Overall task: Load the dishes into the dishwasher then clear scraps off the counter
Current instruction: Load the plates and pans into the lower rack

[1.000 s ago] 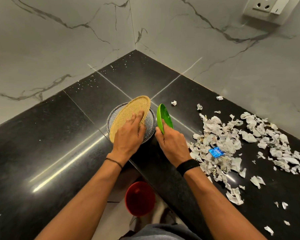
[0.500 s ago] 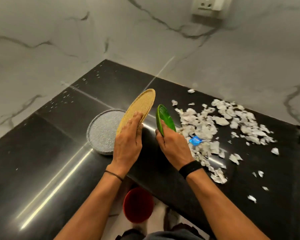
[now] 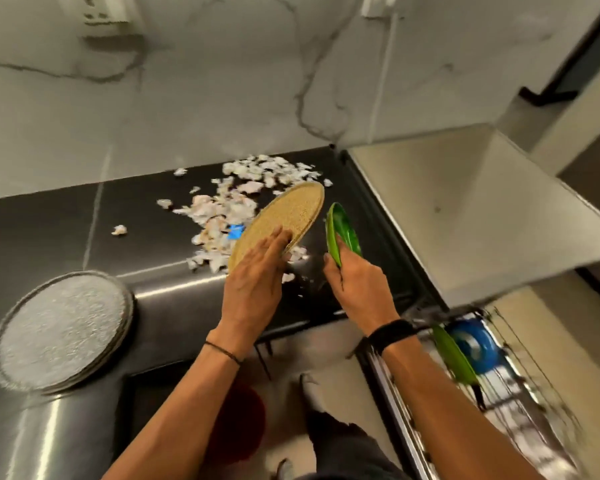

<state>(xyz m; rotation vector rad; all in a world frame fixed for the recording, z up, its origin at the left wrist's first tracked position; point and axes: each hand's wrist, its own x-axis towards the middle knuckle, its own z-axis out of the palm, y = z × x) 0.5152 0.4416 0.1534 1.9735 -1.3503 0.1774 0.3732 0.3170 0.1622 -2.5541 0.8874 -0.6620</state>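
Head view, the only view supplied.

Step in hand: I judge this to be the loading step, with two dishes in transit from the counter (image 3: 49, 230) towards the dishwasher rack (image 3: 520, 403), which stands pulled out at lower right. The frame is motion-blurred, so fine detail is limited.

Left hand (image 3: 253, 285): holds the tan plate (image 3: 284, 216) at its lower rim, fingers laid flat on the face. The thumb is hidden behind the plate. The plate is tilted on edge and appears lifted off the counter, in front of the paper scraps (image 3: 229, 199).

Right hand (image 3: 357, 289): fingers curled round the lower edge of the green dish (image 3: 342, 233), which stands nearly upright, just beside the tan plate and apart from it.

Appearance of the goods: the tan plate is round, flat and speckled, with a thin raised rim. The green dish is smaller, glossy and shallowly curved. Neither shows visible residue, though blur prevents certainty.

Outstanding: a grey speckled plate (image 3: 61, 330) lies flat on the counter at the left, well apart from both hands. The scraps are uncleared, a blue piece (image 3: 236, 231) among them. The rack already carries a second green dish (image 3: 454, 358) and a blue item (image 3: 475, 344).

Next move, in my judgement: swing both dishes right and down, then set each on edge in a free slot, clear of the two items already seated. A red bin (image 3: 239, 420) on the floor looks suited to the scraps.
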